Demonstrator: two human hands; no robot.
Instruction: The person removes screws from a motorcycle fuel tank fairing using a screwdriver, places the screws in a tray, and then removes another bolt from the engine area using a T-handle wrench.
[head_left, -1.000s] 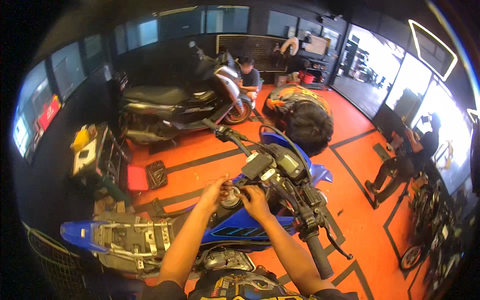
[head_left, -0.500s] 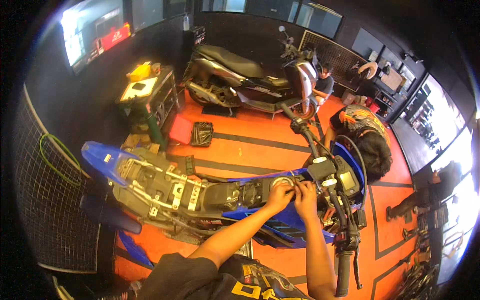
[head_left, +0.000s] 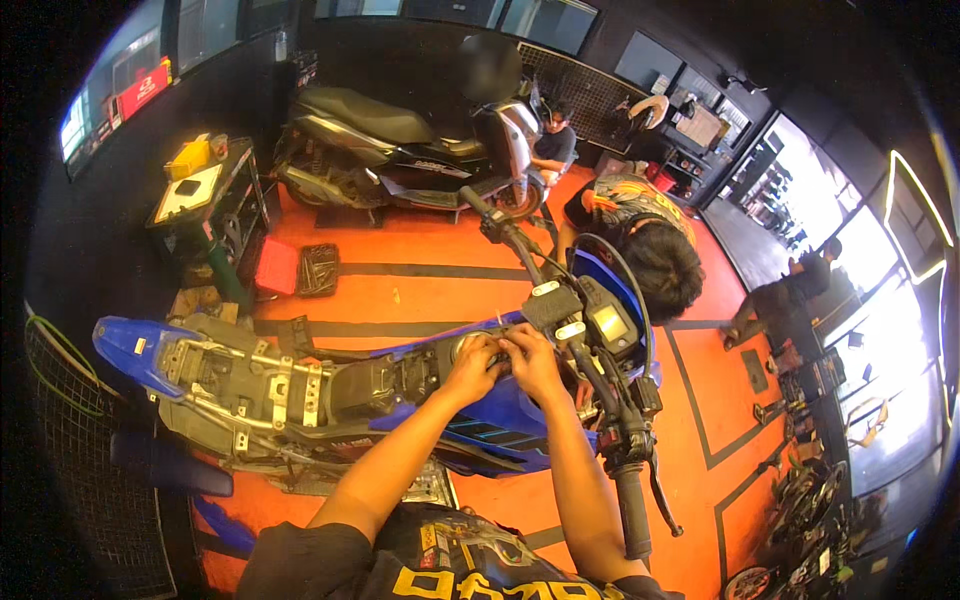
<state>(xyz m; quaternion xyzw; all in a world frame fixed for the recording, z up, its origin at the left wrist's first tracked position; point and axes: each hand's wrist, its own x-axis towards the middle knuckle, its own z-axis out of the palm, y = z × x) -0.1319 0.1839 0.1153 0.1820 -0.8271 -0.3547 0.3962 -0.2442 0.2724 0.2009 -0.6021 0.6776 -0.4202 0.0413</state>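
A blue motorcycle with its seat off and rear frame bare (head_left: 280, 385) stands lengthwise before me. Over the front of its tank, both my hands work close together. Fingers curled, my left hand (head_left: 474, 372) lies beside the round silver fuel cap (head_left: 462, 346), partly covering it. My right hand (head_left: 533, 364) pinches just right of it, near the handlebar clamp. A thin light strip seems to poke up between them; what the fingers hold is too small to make out. The handlebar's near grip (head_left: 632, 510) is beside my right forearm.
Beyond the front wheel area a co-worker (head_left: 640, 240) bends low; another person (head_left: 555, 145) sits by a parked scooter (head_left: 400, 150). A tool cart (head_left: 205, 210) and an open red case (head_left: 277, 267) stand at the far left. Someone (head_left: 795, 285) is at the right.
The view has swung to the right, so the motorcycle and room sit further left. My hands stay together at the tank's front, with the fingers slightly shifted.
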